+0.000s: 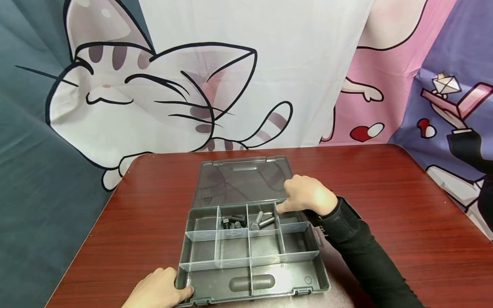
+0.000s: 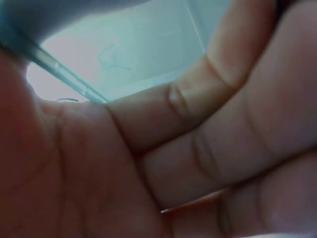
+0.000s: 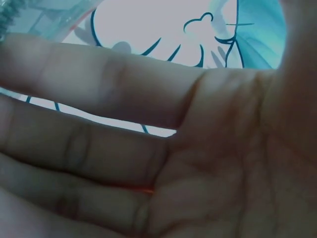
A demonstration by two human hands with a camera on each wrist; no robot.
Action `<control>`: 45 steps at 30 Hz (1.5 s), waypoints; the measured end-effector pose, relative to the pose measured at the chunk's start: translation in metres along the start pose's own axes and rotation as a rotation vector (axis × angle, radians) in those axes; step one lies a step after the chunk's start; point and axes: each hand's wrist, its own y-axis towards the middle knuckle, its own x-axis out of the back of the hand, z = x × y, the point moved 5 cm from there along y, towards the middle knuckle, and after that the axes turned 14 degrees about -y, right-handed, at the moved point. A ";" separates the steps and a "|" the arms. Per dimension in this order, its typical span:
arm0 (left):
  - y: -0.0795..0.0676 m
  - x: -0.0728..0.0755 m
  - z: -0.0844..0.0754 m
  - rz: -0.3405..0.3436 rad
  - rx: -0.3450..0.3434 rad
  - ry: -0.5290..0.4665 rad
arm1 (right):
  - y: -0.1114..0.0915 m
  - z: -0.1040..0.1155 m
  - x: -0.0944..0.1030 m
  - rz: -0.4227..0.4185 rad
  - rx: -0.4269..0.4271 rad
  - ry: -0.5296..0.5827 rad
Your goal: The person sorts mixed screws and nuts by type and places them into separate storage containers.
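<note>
A grey see-through compartment box (image 1: 219, 272) lies on the table with its lid (image 1: 242, 182) laid back flat behind it. Dark bolts (image 1: 235, 221) sit in one back compartment, and shinier metal bolts (image 1: 263, 221) lie in the compartment to its right. The left hand (image 1: 159, 287) grips the front left corner of the box, its thumb over the rim and its fingers outside. At the back right, the right hand (image 1: 308, 196) holds the box by the hinge edge, thumb tip near a divider. Its fingertips are hidden in the head view. Both wrist views show mostly palm and fingers.
The box stands near the front of a red-brown wooden table (image 1: 154, 214). A printed cloth (image 1: 300, 64) with a cartoon cat hangs right behind the table's back edge. Thin clear dividers (image 1: 250, 261) split the box into several compartments.
</note>
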 end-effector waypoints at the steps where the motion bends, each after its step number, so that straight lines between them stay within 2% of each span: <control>1: 0.000 0.000 0.000 -0.001 -0.001 0.000 | 0.001 0.002 0.001 -0.005 0.004 -0.005; 14: -0.002 0.002 -0.003 -0.021 -0.019 0.002 | 0.008 0.018 0.007 0.015 0.024 -0.027; 25: -0.003 0.003 -0.004 -0.048 -0.042 0.012 | 0.011 0.032 0.009 0.014 0.071 0.020; 29: -0.003 0.003 -0.004 -0.032 -0.034 0.006 | 0.013 0.037 0.010 0.015 0.088 0.031; 32: -0.003 0.002 -0.004 -0.025 -0.029 0.002 | 0.015 0.040 0.012 0.016 0.090 0.023; 37: -0.004 0.004 -0.005 -0.059 -0.053 0.010 | 0.017 0.044 0.015 0.019 0.093 0.028; 45: -0.004 0.002 -0.002 -0.038 -0.033 0.010 | 0.019 0.047 0.013 0.059 0.080 0.036</control>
